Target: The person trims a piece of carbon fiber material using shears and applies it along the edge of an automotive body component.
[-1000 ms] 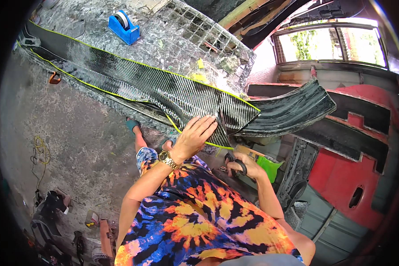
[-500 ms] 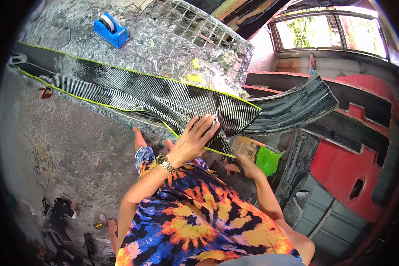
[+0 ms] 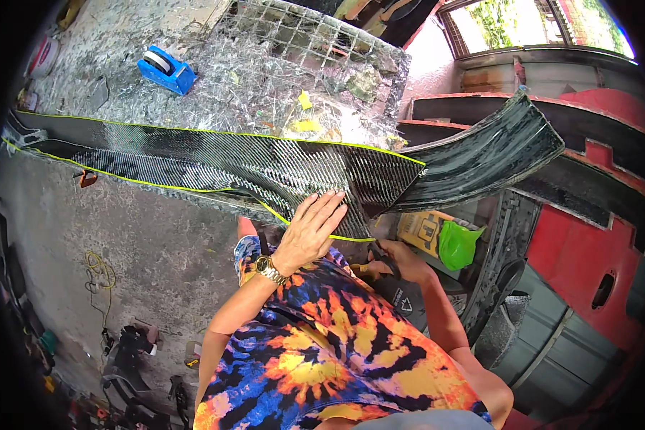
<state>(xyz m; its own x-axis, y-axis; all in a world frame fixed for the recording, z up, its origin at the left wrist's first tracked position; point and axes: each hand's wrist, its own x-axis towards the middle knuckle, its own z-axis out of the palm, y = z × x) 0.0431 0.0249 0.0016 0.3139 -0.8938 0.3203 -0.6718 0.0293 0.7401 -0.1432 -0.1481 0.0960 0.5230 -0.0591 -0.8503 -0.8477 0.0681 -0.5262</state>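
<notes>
A long sheet of black carbon-fibre weave (image 3: 279, 154) edged in yellow-green lies along a dark curved mould (image 3: 494, 154) at the bench edge. My left hand (image 3: 304, 233), with a gold watch on the wrist, rests open and palm down on the weave near its right end, fingers extended. Below the sheet's lower right corner, my right hand (image 3: 401, 261) is closed around the black handles of what look like scissors (image 3: 385, 259); their blades are mostly hidden at the edge of the weave.
The rough bench (image 3: 215, 89) carries a blue tape dispenser (image 3: 166, 70). An orange clamp (image 3: 87, 179) sits on its near edge. Red and black panels (image 3: 566, 251) stand at right beside a green bag (image 3: 460, 244). A yellow cord (image 3: 100, 272) and dark parts lie on the floor at left.
The view has turned slightly, so the sheet lies more level. My right hand has lifted the scissors a little toward the sheet's lower edge. My left hand stays on the weave.
</notes>
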